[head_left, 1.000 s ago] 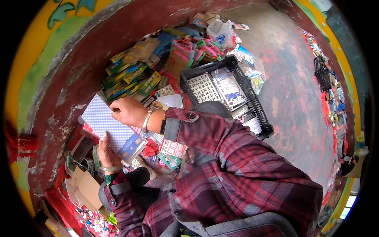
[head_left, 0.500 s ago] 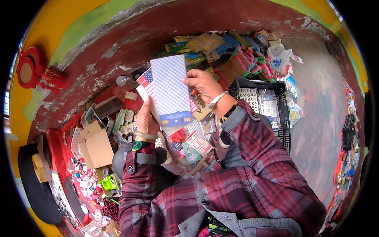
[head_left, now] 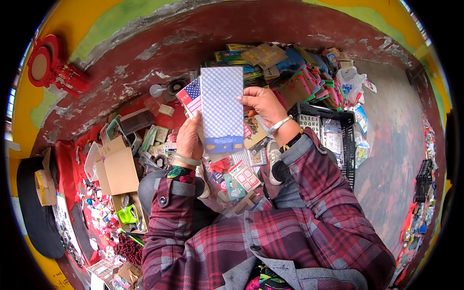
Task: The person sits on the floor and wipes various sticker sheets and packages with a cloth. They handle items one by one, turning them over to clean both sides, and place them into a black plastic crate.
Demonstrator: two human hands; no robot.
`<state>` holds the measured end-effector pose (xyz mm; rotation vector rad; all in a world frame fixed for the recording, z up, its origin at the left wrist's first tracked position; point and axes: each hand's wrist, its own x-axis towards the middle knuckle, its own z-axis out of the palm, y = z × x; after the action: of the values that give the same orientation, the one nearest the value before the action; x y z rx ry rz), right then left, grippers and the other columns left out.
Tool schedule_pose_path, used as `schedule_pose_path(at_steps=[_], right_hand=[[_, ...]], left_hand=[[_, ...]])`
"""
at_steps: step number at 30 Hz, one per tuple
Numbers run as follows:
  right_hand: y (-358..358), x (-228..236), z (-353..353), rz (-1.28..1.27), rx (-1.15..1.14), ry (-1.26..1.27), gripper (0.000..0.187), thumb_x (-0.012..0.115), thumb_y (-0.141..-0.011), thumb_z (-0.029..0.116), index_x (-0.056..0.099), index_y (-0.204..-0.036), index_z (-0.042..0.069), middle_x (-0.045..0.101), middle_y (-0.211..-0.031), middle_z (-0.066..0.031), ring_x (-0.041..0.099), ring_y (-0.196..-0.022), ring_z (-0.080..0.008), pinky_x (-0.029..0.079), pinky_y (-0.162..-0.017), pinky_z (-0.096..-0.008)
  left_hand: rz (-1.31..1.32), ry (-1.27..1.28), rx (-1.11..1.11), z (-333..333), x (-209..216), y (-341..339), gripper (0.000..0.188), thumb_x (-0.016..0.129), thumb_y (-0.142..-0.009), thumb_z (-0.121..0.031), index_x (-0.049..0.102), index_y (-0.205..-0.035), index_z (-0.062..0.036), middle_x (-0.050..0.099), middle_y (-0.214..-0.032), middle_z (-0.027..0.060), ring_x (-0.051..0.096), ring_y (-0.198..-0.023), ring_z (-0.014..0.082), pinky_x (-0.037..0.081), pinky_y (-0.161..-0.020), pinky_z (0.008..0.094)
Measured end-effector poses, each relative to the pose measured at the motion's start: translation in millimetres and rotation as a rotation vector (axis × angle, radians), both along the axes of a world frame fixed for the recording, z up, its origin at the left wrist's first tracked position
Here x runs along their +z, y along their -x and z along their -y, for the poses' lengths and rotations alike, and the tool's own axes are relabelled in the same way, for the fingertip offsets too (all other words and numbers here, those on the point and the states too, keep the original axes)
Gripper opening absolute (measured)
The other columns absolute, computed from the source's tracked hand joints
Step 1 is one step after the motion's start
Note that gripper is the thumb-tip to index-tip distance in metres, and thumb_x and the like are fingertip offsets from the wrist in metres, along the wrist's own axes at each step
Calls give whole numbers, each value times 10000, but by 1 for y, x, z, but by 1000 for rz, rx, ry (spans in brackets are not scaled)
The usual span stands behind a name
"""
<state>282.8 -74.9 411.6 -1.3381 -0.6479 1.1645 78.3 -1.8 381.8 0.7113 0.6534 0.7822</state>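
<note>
A flat rectangular packet with blue-and-white checks (head_left: 222,102) and a blue lower band is held upright in front of me. My right hand (head_left: 267,107) is closed on its right edge, thumb on the front. At its lower left, my left hand (head_left: 189,139) is closed around a flag-printed packet (head_left: 191,93), which sits partly hidden behind the checked one. Whether the left fingers also grip the checked packet is hard to see. Below both hands, flat cards and packets (head_left: 244,176) lie on the floor between my shoes.
To the right stands a black plastic crate (head_left: 349,145) holding printed sheets. Packaged goods (head_left: 263,55) are heaped along the red wall. At left are an open cardboard box (head_left: 116,166), baskets (head_left: 92,162) and many small items. A red round-topped object (head_left: 43,65) is farther left.
The checked packet now stands straighter, less tilted. In the picture, both hands and the packets have shifted slightly right, along with much of the surrounding scene. Both hands keep their hold.
</note>
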Motion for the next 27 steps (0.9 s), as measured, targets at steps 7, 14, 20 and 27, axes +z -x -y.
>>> schedule_pose_path(at_steps=[7,14,20,27], right_hand=[[-2,-5,-1,73,-129,-108,128,621,-815,119,619,-904,27,615,-762,8,538,-627,-50,391,-495,-179],[-34,-13,1,-338,-78,-98,32,506,-876,106,522,-863,82,557,-784,16,505,-642,-77,360,-489,-190],[-58,-9,8,-476,-140,-191,82,453,-898,120,501,-950,78,585,-859,-20,532,-683,-135,385,-512,-241],[-145,26,59,-394,-285,-530,97,517,-865,105,514,-957,74,598,-872,-45,577,-696,-195,474,-633,-333]], left_hand=[[0,47,8,-3,-5,1,300,536,-894,-217,539,-1066,30,607,-1021,105,591,-887,190,473,-805,324],[48,12,69,-6,2,4,344,516,-903,-249,515,-1100,33,593,-1058,119,588,-909,197,470,-822,322],[-6,36,84,-12,-8,5,351,525,-898,-248,516,-1103,37,586,-1075,113,579,-926,191,456,-835,317],[-15,39,68,-15,-12,9,333,565,-877,-234,536,-1091,20,601,-1049,94,578,-934,193,446,-849,317]])
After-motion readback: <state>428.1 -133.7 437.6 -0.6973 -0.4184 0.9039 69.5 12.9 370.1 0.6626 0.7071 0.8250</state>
